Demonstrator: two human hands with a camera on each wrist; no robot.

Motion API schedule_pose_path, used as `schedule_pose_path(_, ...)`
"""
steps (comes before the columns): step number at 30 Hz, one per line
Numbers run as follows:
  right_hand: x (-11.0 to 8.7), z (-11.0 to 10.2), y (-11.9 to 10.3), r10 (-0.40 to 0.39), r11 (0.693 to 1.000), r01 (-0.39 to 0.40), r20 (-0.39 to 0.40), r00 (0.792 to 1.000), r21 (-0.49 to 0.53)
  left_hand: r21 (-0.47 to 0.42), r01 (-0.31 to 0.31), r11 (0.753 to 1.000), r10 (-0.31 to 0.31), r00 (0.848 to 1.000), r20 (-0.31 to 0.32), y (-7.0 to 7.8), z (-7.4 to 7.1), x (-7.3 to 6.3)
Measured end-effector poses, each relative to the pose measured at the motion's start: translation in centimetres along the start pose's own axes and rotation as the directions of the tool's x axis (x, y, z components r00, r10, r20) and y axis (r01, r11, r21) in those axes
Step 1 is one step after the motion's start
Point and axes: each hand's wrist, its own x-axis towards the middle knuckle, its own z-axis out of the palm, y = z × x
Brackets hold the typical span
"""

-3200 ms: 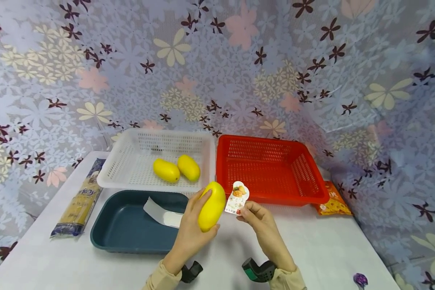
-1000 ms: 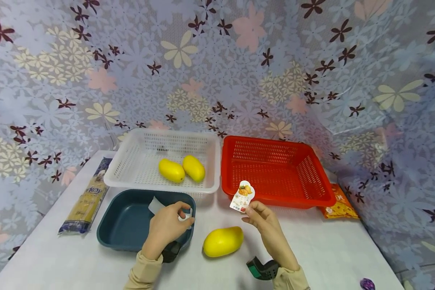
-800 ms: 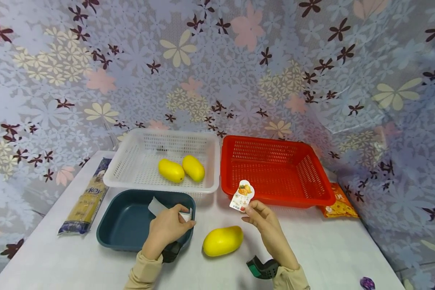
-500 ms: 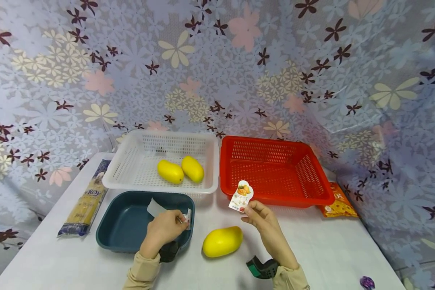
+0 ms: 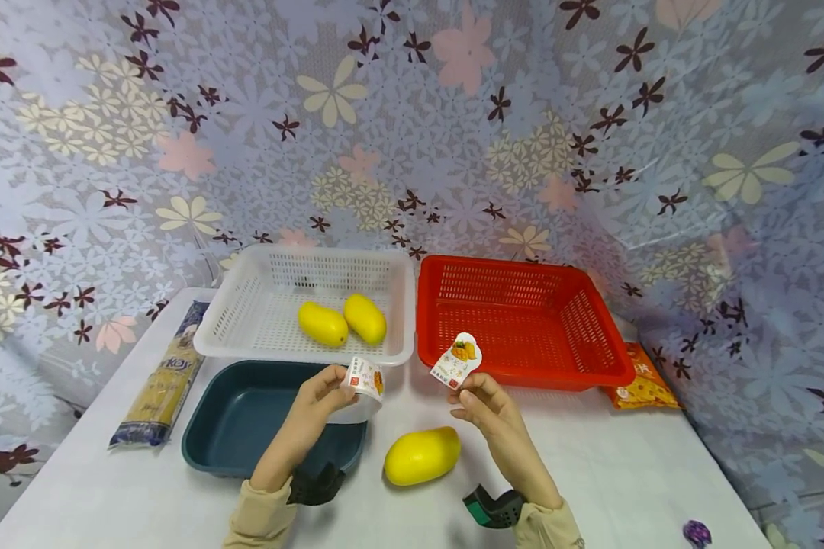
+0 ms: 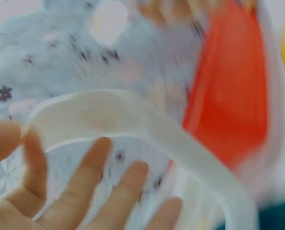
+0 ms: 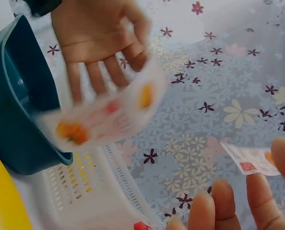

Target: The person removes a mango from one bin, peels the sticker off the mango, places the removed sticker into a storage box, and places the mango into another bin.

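Note:
My left hand (image 5: 309, 412) pinches the end of a curling strip of fruit-picture labels (image 5: 365, 378) above the dark teal tub (image 5: 209, 450). In the left wrist view the strip's plain white back (image 6: 94, 115) arches away from thumb and forefinger, the other fingers spread. Two printed pictures show on the strip (image 7: 73, 130) in the right wrist view, slightly blurred. Between right thumb and forefinger, my right hand (image 5: 497, 427) pinches one white label (image 5: 457, 361) with a fruit picture, in front of the red basket (image 5: 522, 380). A yellow mango (image 5: 422, 456) lies on the table between both hands.
Two more mangoes (image 5: 323, 324) lie in the white perforated basket (image 5: 240, 347) behind the tub. A pasta packet (image 5: 161, 389) lies at the left, an orange snack bag (image 5: 642, 381) right of the red basket. A small purple item (image 5: 696, 532) sits near the front right.
My left hand first set the mango on the table, then reached into the tub. It has now lifted the label strip out, up and right. The right hand keeps its label, slightly turned.

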Motion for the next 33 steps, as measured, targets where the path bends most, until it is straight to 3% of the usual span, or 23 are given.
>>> schedule_pose_path(1,0.0,0.0,0.0,-0.023,1.0,0.023,0.021,1.0,0.0,-0.121,-0.023,0.992,0.029,0.998,0.051,0.2,0.1,0.0)
schedule_pose_path(2,0.0,0.0,0.1,-0.041,0.999,0.041,0.037,0.998,-0.001,-0.24,-0.044,0.97,0.069,0.993,0.098,0.3,0.3,0.0)
schedule_pose_path(4,0.0,0.1,0.3,-0.083,0.997,0.083,0.08,0.993,0.002,-0.444,-0.038,0.895,0.131,0.975,0.18,0.4,0.8,-0.1)
schedule_pose_path(7,0.0,0.4,0.7,-0.126,0.992,0.126,0.14,0.982,0.008,-0.629,0.025,0.777,0.176,0.951,0.254,0.5,1.5,-0.1)
schedule_pose_path(13,0.3,1.2,1.4,-0.111,0.993,0.116,0.216,0.97,-0.009,-0.797,0.101,0.596,0.204,0.941,0.272,0.8,2.2,-0.5)
schedule_pose_path(20,0.3,2.3,1.9,-0.071,0.997,0.076,0.256,0.964,-0.008,-0.939,0.109,0.328,0.335,0.915,0.223,0.2,1.8,-0.1)
schedule_pose_path(21,0.2,2.5,1.9,-0.065,0.998,0.068,0.252,0.965,-0.003,-0.946,0.113,0.303,0.339,0.915,0.218,0.1,1.7,0.0)
schedule_pose_path(22,0.2,2.7,1.9,-0.058,0.998,0.059,0.246,0.968,0.001,-0.949,0.116,0.294,0.329,0.92,0.215,0.0,1.7,0.0)
schedule_pose_path(23,0.1,2.8,1.9,-0.048,0.999,0.049,0.235,0.971,-0.001,-0.944,0.117,0.309,0.305,0.928,0.215,0.0,1.7,0.0)
schedule_pose_path(24,0.1,3.0,1.8,-0.039,0.999,0.04,0.219,0.975,-0.002,-0.93,0.115,0.348,0.269,0.938,0.217,0.1,1.9,0.0)
schedule_pose_path(25,0.0,3.1,1.7,-0.031,0.999,0.032,0.202,0.979,-0.005,-0.903,0.109,0.416,0.221,0.951,0.216,0.2,2.1,-0.1)
schedule_pose_path(27,0.0,3.3,1.6,-0.013,1.0,0.016,0.157,0.988,-0.017,-0.796,0.097,0.597,0.092,0.978,0.188,0.4,2.9,-0.2)
schedule_pose_path(29,0.0,3.4,1.6,-0.001,0.999,0.006,0.113,0.994,-0.038,-0.606,0.088,0.791,-0.017,0.993,0.121,0.5,4.0,-0.2)
schedule_pose_path(30,0.0,3.5,1.6,0.002,0.999,0.002,0.092,0.996,-0.044,-0.501,0.079,0.862,-0.048,0.996,0.076,0.6,4.5,-0.3)
schedule_pose_path(31,0.0,3.6,1.6,0.005,0.999,-0.001,0.073,0.997,-0.052,-0.406,0.073,0.911,-0.069,0.997,0.023,0.6,5.1,-0.3)
schedule_pose_path(33,0.2,3.7,1.8,0.005,0.998,-0.001,0.048,0.999,-0.071,-0.262,0.061,0.963,-0.085,0.993,-0.08,0.5,6.0,-0.4)
